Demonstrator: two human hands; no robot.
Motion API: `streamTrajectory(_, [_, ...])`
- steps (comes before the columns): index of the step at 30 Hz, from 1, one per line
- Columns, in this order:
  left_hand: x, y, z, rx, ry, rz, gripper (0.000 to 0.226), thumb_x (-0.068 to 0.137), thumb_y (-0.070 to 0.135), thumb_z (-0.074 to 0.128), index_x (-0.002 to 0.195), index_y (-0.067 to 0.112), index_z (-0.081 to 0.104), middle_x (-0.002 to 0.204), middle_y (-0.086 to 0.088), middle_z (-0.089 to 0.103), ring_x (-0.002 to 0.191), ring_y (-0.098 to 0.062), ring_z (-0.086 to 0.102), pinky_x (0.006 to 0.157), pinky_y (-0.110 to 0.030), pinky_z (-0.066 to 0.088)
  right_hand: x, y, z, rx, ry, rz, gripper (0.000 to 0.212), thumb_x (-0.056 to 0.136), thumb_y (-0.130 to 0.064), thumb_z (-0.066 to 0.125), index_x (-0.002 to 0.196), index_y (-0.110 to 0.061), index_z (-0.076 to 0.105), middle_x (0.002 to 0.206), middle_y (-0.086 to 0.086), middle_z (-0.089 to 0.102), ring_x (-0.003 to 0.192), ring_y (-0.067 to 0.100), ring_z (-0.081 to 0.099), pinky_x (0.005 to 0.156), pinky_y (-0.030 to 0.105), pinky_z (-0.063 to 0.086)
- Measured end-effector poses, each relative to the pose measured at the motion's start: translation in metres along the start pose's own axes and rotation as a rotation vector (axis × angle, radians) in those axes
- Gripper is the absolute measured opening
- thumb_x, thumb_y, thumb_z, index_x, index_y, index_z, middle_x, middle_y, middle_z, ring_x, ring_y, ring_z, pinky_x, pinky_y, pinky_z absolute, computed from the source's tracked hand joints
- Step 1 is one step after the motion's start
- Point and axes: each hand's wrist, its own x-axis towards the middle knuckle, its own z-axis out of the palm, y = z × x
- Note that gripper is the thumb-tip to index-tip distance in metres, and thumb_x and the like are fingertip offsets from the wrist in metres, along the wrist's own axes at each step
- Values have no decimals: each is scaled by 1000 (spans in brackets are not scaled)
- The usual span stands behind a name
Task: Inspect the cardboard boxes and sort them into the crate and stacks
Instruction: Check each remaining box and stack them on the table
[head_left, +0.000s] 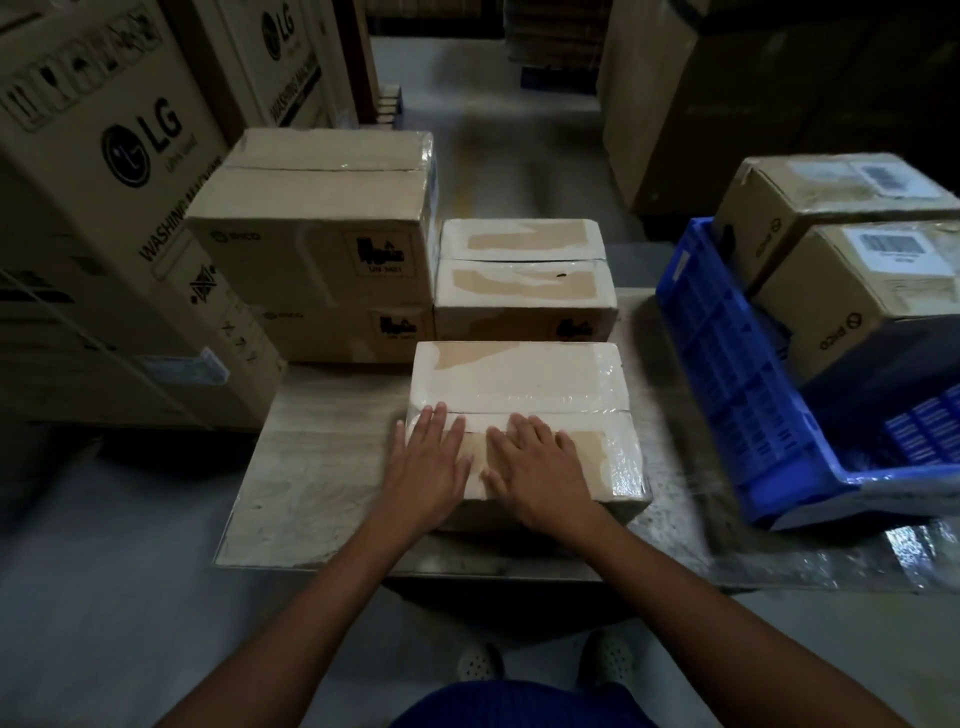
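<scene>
Left grip and right grip flat and unclenched, side by side and nearly touching, fingers straight, palms down on the near half of the pale, tape-wrapped rectangular cardboard box; nothing clasped, only pressed upon. Probably laid so to feel the taped seam and the firmness of the lid, which suits inspecting rather than lifting. Sits at the front middle of the pale wood-grain table, square to its edge, within easy reach of both arms. Just behind it, touching or nearly so, a second pale taped cardboard box of like size. To the rear left, a stack of two larger brown cardboard boxes, one on the other, likely the pile for one sorted kind. On the table's right end, a blue slotted plastic crate, tipped with its open mouth toward the middle, seemingly for easy loading; inside it, two brown cardboard boxes with white barcode labels, one behind the other. Further left, tall brown printed washing-machine cartons, apart from the sorting. Judged partway through: some boxes placed, this one undecided. Next, calls for a hold on both side walls before any move to crate or stack; could slip on the slick wrapping.
</scene>
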Motion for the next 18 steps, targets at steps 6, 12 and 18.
streamTrajectory(6, [2, -3, 6, 6, -13, 18, 78, 90, 58, -9, 160, 26, 3, 167, -7, -9, 154, -24, -12, 123, -53, 0, 9, -5, -1, -35, -82, -13, 69, 103, -62, 19, 162, -28, 6, 170, 7, -2, 156, 32, -4, 123, 60, 4])
streamTrajectory(12, [16, -5, -14, -49, 98, 31, 52, 101, 50, 38, 146, 23, 40, 149, -10, 40, 136, -25, 36, 116, -42, 29, 19, -8, -32, -53, -77, -18, 57, 96, -63, 45, 142, -28, 44, 152, 8, 39, 138, 32, 37, 108, 54, 36])
streamTrajectory(18, [48, -17, -14, -130, 6, 41, 67, 103, 55, 26, 160, 25, 7, 168, -7, -6, 154, -24, -9, 122, -40, -1, 58, -16, -56, -44, -302, -18, 98, 82, -65, 68, 159, -37, 15, 169, 10, 3, 154, 39, 5, 117, 63, 21])
